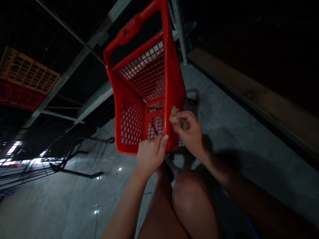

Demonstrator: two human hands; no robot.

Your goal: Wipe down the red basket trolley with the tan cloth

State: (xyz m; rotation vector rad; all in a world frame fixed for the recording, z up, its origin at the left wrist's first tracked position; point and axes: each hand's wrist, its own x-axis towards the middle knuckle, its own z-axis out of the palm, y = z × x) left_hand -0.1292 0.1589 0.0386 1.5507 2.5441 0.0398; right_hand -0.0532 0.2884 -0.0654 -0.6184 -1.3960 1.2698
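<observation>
Gripping the near rim of one red basket [132,116], at 12 o'clock from our two knees [189,192], our left hand [151,153] has its fingers curled tight on the plastic. Beside it, toward 1 o'clock, our right hand [189,134] pinches one small brownish thing [184,124] against the rim; we cannot make out what it is. The top edge cuts off the basket's handle [134,25]. At 9 o'clock sit one orange crate [27,71] and one red crate [17,96], half lost in the dark.

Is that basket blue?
No, the basket is red; the left hand grips its rim and the right hand pinches a brown scrap beside it.
</observation>
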